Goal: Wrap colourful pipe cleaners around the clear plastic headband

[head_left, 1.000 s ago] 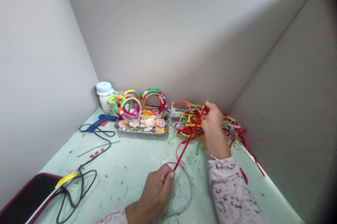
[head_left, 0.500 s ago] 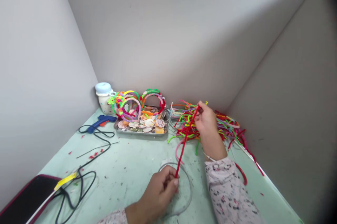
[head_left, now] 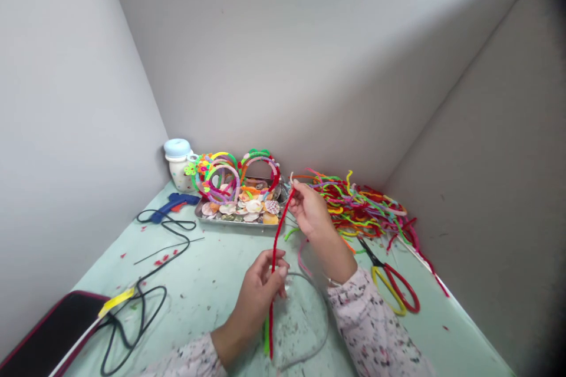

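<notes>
A red pipe cleaner (head_left: 278, 229) runs almost upright between my hands. My right hand (head_left: 312, 210) pinches its upper end in front of the tray's right side. Lower down, my left hand (head_left: 259, 288) has its thumb and fingers closed around the stem, and the tail hangs below them. A short green strip (head_left: 266, 335) shows beside that tail; whether my left hand holds it I cannot tell. Under and beside my hands, a thin grey hoop (head_left: 326, 321) lies on the table.
A metal tray (head_left: 239, 224) holds shells and pipe-cleaner-wrapped headbands (head_left: 260, 159). Left of it are a white cup (head_left: 179, 170), a blue glue gun (head_left: 170, 206) and black cord (head_left: 165, 265). Scissors (head_left: 390, 282) and piled pipe cleaners (head_left: 362, 206) lie right. A dark flat object (head_left: 53, 330) sits front left.
My right hand has moved left, off the pile, uncovering the scissors. The red pipe cleaner stands steeper, and its lower end now extends below my left hand, which has shifted slightly left and up.
</notes>
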A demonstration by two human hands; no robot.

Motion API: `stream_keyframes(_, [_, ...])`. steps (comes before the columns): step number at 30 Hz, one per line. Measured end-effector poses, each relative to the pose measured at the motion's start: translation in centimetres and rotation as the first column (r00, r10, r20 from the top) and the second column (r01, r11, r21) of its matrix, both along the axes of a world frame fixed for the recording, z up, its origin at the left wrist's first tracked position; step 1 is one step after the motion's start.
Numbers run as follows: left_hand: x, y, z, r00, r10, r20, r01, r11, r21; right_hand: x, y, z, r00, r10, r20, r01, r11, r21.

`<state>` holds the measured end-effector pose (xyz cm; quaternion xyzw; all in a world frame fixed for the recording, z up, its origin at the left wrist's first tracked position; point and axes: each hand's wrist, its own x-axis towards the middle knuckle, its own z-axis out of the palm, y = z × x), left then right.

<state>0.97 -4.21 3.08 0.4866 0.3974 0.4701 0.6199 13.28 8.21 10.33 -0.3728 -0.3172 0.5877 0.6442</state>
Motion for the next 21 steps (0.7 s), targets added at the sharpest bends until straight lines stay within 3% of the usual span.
stream_keyframes(4, [-0.3,0.7,0.2,0.998,0.040,0.048,-0.037,0.997,-0.064,-0.5,-0.2,-0.5,0.995,0.008,0.102,-0.010,1.000,0.015])
stream_keyframes(8, [-0.5,1.0,-0.1,0.997,0.032,0.073,-0.027,0.997,-0.073,0.4,0.3,-1.1,0.939,0.007,0.343,-0.014,1.000,0.018])
stream_keyframes(13, [-0.7,1.2,-0.6,0.997,0.021,0.078,-0.017,0.999,-0.052,2.3,0.9,-1.6,0.719,-0.038,0.694,-0.010,0.998,0.065])
stream_keyframes(17, [-0.8,1.4,-0.9,0.996,0.040,0.085,-0.034,0.997,-0.068,3.7,1.0,-1.7,0.549,-0.091,0.831,0.022,0.995,0.095])
stream_keyframes(21, [-0.8,1.8,-1.1,0.986,0.086,0.144,-0.070,0.991,-0.112,4.4,0.3,-0.5,0.395,-0.257,0.882,0.113,0.966,0.231])
